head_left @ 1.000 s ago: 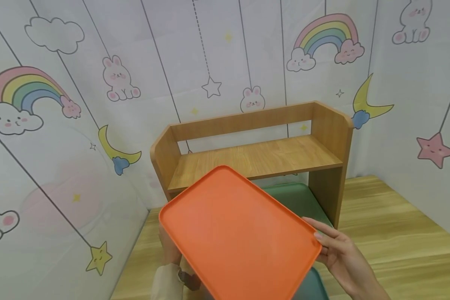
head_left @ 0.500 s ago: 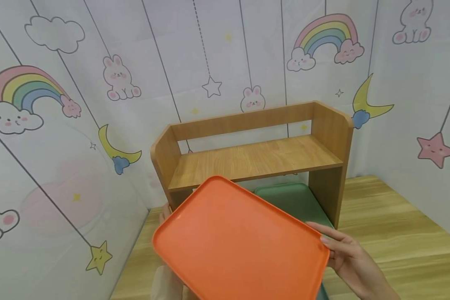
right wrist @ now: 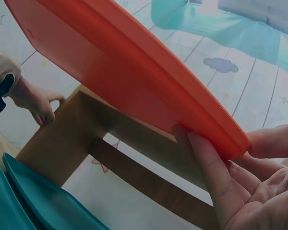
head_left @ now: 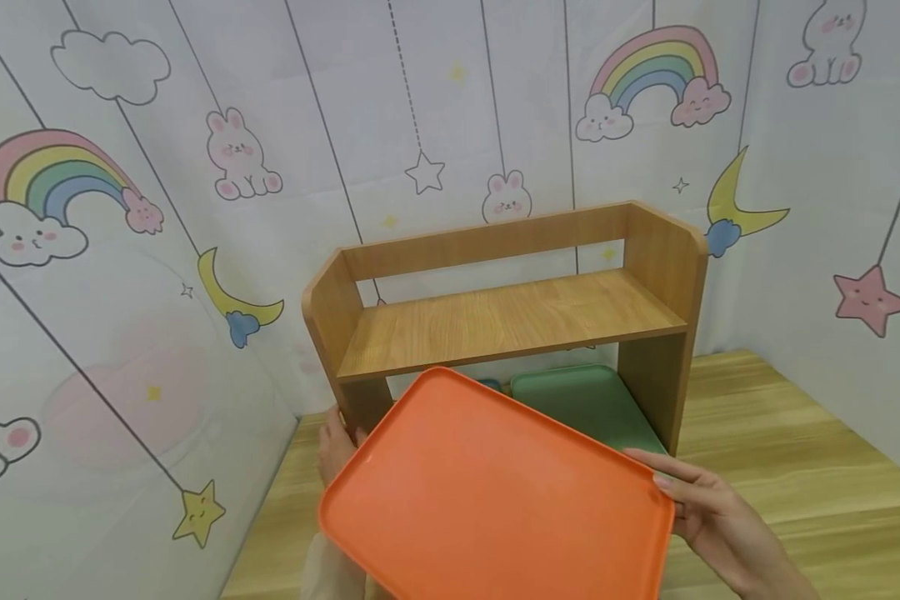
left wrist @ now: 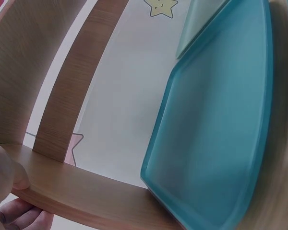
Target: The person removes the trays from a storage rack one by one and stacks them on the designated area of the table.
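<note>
Head view, right fingers [head_left: 686, 492] gripping orange tray [head_left: 495, 492], green tray [head_left: 581, 402] inside shelf [head_left: 510, 321]

Light wood grain with darker streaks is shown across the surface [head_left: 787, 442], whose front middle is hidden in the head view, and a wooden shelf [head_left: 521, 321] is stood upright toward its back. Between the shelf's two ends, a green tray [head_left: 577, 396] is laid flat toward the right, and a blue tray [left wrist: 211, 129] is laid beside it toward the left. Nearer the front, a second blue tray [right wrist: 4, 206] is only partly seen, just beside the first.
</note>
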Action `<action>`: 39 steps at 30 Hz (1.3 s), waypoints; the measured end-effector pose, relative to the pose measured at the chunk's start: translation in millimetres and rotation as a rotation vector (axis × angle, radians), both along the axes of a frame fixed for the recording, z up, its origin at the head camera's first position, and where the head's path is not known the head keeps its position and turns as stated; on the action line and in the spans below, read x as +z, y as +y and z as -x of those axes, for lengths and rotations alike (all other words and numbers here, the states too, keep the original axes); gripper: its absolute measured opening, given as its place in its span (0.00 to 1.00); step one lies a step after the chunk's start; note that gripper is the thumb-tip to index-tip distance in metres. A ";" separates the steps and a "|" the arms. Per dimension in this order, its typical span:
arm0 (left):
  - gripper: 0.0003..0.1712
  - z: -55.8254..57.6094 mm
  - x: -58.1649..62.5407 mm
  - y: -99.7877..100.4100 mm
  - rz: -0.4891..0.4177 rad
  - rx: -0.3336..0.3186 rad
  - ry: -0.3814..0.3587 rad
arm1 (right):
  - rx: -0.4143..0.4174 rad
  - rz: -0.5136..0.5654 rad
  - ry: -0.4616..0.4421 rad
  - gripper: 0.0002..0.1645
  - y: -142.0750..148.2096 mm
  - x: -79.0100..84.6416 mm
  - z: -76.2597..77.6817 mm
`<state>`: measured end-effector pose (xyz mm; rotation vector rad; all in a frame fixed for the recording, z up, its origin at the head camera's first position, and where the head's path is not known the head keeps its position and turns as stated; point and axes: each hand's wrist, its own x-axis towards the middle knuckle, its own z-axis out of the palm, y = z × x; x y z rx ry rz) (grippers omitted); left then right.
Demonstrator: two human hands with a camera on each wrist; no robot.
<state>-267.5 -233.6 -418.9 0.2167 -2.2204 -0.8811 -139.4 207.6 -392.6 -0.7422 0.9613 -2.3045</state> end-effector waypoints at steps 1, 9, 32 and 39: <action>0.26 -0.6 0.4 0.4 0.000 0.002 0.007 | -0.002 -0.004 0.002 0.31 1.7 -0.9 0.9; 0.26 -3.4 2.9 4.0 0.041 0.018 0.074 | 0.026 0.005 0.000 0.32 12.4 -6.3 6.7; 0.25 -7.5 7.4 7.5 0.049 0.012 0.077 | 0.091 -0.032 -0.054 0.32 26.8 -26.0 20.0; 0.24 -9.8 8.7 7.1 0.048 -0.009 0.060 | 0.054 -0.129 -0.071 0.32 31.1 -29.0 20.8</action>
